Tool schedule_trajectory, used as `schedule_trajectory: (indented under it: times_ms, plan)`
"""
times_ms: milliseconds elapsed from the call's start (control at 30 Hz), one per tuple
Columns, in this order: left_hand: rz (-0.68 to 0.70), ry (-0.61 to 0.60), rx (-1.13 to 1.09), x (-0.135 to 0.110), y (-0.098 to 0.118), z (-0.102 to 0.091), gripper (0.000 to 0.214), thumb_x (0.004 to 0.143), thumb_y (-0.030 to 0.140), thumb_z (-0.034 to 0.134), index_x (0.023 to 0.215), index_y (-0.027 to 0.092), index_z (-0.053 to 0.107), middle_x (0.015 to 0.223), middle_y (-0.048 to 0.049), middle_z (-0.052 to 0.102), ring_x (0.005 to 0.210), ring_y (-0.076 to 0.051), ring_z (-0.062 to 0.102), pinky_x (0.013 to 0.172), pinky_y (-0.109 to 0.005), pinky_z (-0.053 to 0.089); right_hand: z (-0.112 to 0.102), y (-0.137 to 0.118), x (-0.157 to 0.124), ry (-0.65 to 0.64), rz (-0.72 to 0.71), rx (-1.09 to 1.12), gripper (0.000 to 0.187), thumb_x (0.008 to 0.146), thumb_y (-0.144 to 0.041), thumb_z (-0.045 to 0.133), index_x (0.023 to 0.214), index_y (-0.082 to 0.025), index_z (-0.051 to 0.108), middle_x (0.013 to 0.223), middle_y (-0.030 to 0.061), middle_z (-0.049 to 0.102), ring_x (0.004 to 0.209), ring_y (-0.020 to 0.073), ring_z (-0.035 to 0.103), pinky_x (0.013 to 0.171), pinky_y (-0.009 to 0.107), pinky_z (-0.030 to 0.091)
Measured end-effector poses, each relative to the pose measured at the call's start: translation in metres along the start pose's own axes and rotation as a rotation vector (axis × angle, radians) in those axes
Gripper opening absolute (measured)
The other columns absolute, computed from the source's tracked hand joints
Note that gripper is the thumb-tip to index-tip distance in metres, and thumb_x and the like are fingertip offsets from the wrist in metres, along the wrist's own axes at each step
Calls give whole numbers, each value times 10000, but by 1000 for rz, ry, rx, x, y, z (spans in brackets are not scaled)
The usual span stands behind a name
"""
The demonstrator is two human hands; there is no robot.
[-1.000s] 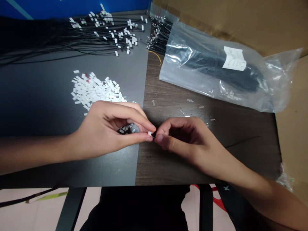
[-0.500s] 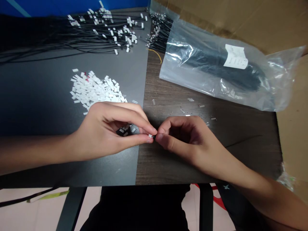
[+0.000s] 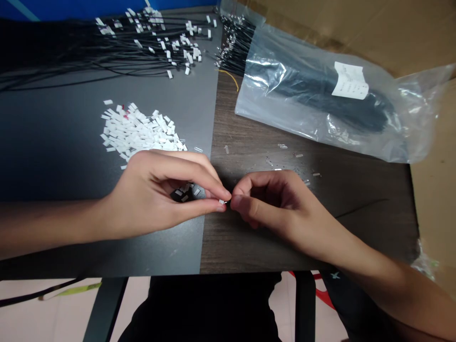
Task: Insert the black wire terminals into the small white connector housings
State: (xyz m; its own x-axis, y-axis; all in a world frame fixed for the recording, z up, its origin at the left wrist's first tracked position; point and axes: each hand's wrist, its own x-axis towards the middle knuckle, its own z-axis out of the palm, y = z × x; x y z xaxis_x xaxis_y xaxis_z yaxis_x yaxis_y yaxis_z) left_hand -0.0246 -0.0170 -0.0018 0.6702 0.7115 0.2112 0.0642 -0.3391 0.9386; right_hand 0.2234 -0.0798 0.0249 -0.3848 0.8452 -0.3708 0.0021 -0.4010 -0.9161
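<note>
Tightly pinched between the thumb and forefinger of the left hand [image 3: 156,192], a tiny white plastic connector housing [image 3: 222,202] sits just past the fingertips, near the centre of the frame, above the seam between a dark grey panel [image 3: 53,152] and a brown woodgrain board [image 3: 245,242]. That same hand curls around a small cluster of white housings and dark wire [image 3: 183,194], apparently keeping spare pieces in the palm while its fingertips stay free. The right hand [image 3: 274,204] is closed in a pinch, bringing the end of a thin black wire [image 3: 228,201] against the housing; the fingertips hide most of the wire, so how it meets the housing is hard to tell. Both hands meet over the table edge nearest the person, perhaps for a steady, close view. Just above the left hand lies a loose heap of white plastic housings [image 3: 137,130], within easy reach. Toward the upper left, black wires with white connectors [image 3: 142,52] fan out in a group, their ends laid together. At the upper right, a clear plastic bag of coiled black wire [image 3: 313,95] carries a white paper label [image 3: 350,80].
</note>
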Motion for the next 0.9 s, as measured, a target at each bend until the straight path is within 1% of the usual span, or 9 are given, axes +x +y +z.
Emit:
schedule_trajectory:
  times_ms: [133, 233, 300, 433, 533, 633, 733, 800, 900]
  plan:
    - [2, -4, -3, 1, 1, 0, 241, 967, 107, 960, 1038, 337, 963, 971, -26, 927, 831, -211, 867, 710, -301, 688, 3, 0, -2, 36, -37, -60, 192, 985, -180, 923, 869, -163, 771, 740, -47, 668, 673, 97, 556, 610, 233, 427]
    - [16, -6, -1, 2, 1, 1, 269, 960, 97, 957, 1051, 350, 967, 987, -16, 931, 842, -206, 875, 728, -282, 691, 7, 3, -3, 56, -86, -148, 160, 959, -112, 903, 888, -169, 771, 767, -41, 699, 675, 100, 577, 596, 234, 425]
    - [25, -7, -4, 2, 1, 1, 286, 959, 84, 951, 1053, 353, 967, 987, -5, 930, 845, -193, 876, 744, -264, 689, 8, 5, -4, 61, -123, -197, 146, 965, -100, 873, 891, -176, 773, 770, -37, 709, 670, 105, 587, 598, 242, 432]
    - [-3, -6, -6, 1, 1, 2, 264, 961, 101, 956, 1035, 354, 971, 962, 6, 922, 829, -182, 866, 730, -255, 673, 7, 6, -5, 97, -185, -305, 141, 1010, -127, 819, 887, -190, 793, 802, -10, 759, 729, 135, 645, 669, 267, 487]
    - [-24, 3, -9, 0, 1, 1, 258, 960, 110, 961, 1028, 358, 974, 946, 9, 916, 802, -177, 855, 693, -251, 652, 6, 6, -6, 108, -210, -336, 143, 1023, -158, 834, 888, -192, 802, 824, 0, 782, 755, 146, 663, 689, 278, 493]
    - [-38, 2, -17, 0, 1, 2, 264, 965, 109, 957, 1035, 363, 979, 952, 6, 918, 797, -178, 855, 681, -249, 648, 6, 5, -6, 108, -184, -316, 148, 1035, -234, 886, 911, -194, 817, 832, 1, 779, 766, 152, 663, 681, 283, 479]
    - [-54, 11, -23, 0, 1, 2, 257, 967, 122, 963, 1025, 372, 980, 960, 2, 920, 802, -186, 858, 686, -250, 657, 6, 5, -6, 99, -164, -273, 194, 1048, -302, 913, 918, -193, 819, 815, -4, 755, 748, 148, 646, 660, 284, 451]
    - [-46, 15, -17, 0, 1, 2, 254, 966, 128, 968, 1026, 375, 979, 956, 0, 921, 800, -188, 860, 687, -250, 657, 6, 5, -5, 97, -159, -262, 221, 1047, -319, 921, 904, -190, 812, 799, -8, 740, 738, 145, 638, 655, 283, 442]
    - [-16, 11, -3, -1, 0, 1, 269, 966, 122, 971, 1048, 377, 983, 955, -5, 923, 809, -195, 864, 701, -261, 659, 7, 4, -5, 97, -142, -279, 229, 1042, -316, 925, 892, -187, 811, 813, 0, 758, 761, 152, 651, 674, 281, 459]
